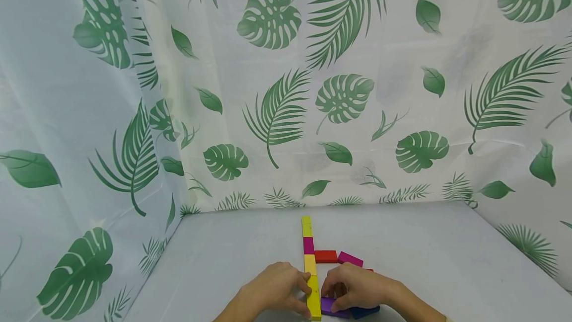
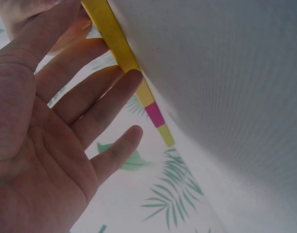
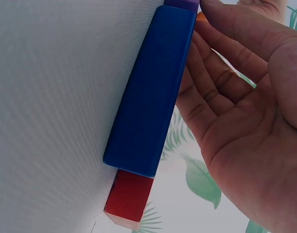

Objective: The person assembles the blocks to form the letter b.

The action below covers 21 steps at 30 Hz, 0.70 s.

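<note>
A straight row of blocks runs away from me: a long yellow block (image 1: 315,304) nearest, then a pale yellow block (image 1: 310,265), a magenta block (image 1: 309,246) and another yellow block (image 1: 306,226). With loosely extended fingers, my left hand (image 1: 276,287) touches the left side of the long yellow block. Right of the row, my right hand (image 1: 361,287) pinches a purple block (image 1: 327,305) between thumb and fingers. Adjoining the purple block is a dark blue block (image 3: 147,92), with a red block (image 3: 130,195) beyond its other end. My right hand partly covers these in the head view.
A red block (image 1: 325,257) lies against the row's right side, and a tilted magenta block (image 1: 350,259) follows it, forming a curve. All rest on a white tabletop (image 1: 415,242). A leaf-print sheet (image 1: 286,128) hangs behind and along both sides.
</note>
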{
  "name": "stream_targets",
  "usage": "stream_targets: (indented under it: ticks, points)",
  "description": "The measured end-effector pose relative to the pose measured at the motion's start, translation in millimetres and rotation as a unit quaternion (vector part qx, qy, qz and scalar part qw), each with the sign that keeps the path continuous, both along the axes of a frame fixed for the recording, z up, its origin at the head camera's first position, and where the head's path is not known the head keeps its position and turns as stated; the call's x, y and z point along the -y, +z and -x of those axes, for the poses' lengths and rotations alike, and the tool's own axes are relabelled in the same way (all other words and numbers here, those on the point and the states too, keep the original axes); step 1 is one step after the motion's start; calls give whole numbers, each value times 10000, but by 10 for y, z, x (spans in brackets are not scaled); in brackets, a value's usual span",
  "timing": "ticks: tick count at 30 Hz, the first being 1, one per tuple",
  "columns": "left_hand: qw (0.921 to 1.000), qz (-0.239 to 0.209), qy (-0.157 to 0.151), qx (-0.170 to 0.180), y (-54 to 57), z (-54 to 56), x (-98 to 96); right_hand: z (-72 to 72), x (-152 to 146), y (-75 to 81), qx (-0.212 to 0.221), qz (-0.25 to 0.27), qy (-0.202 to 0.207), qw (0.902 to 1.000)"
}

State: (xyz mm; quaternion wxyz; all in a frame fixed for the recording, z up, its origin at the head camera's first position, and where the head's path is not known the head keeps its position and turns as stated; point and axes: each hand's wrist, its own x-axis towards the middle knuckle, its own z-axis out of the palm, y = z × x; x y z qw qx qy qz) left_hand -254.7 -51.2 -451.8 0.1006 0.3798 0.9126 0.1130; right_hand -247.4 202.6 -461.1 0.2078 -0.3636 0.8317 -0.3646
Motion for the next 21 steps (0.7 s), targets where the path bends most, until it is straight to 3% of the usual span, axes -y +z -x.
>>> stream_targets:
  ticks: [7,17,21]
  points:
    - [9999,0,76,84,-10,9,5,27,-24,33,-218,71,-128,9997]
    - [9991,-11,-345,-251,-4,20,50,84,-205,240,-969,262,-700,9925]
    - [9992,10,-342,-222,7,30,47,79,-233,282,-1016,261,-874,9906]
